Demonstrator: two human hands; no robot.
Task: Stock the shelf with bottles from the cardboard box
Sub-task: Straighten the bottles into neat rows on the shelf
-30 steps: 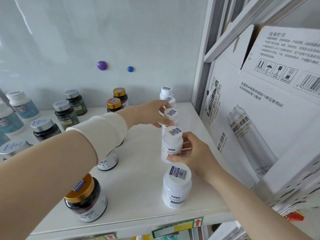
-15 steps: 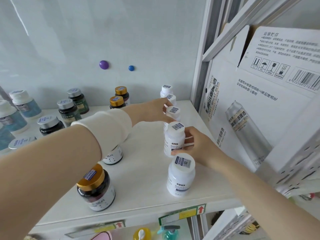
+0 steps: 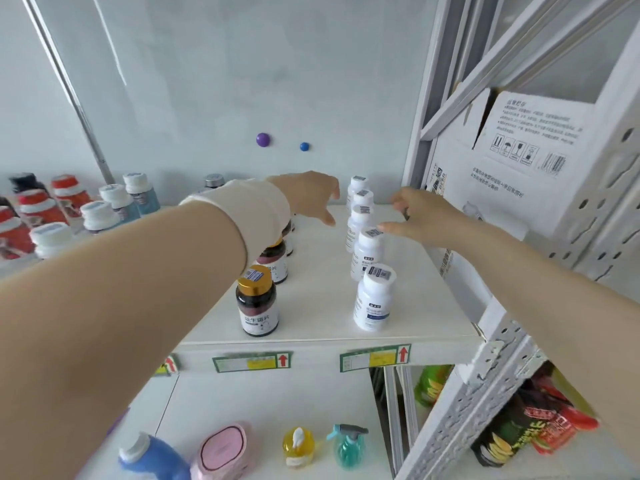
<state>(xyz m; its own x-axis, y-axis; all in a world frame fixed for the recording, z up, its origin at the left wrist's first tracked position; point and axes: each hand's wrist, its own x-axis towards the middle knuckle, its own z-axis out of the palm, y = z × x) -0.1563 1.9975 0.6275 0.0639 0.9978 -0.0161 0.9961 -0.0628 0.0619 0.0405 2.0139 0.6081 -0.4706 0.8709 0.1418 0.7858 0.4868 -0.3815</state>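
Bottles (image 3: 374,303) are standing in a near-to-far row at the right of the shelf (image 3: 318,306), beside the box (image 3: 512,202). Left hand (image 3: 310,195) and right hand (image 3: 420,216) are hovering by the far ones, fingers loose, grasping nothing.

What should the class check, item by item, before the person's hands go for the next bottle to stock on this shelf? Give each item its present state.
1. Left hand free: ok, fingers spread, holding nothing.
2. Right hand free: ok, open and gripping nothing; whether its thumb touches a cap, cannot tell.
3. White bottles upright in one row: ok, all five stand.
4. Bare shelf space between that row and the gold-capped bottle: ok.
5. Bottles left in the cardboard box: cannot tell, its inside is hidden.
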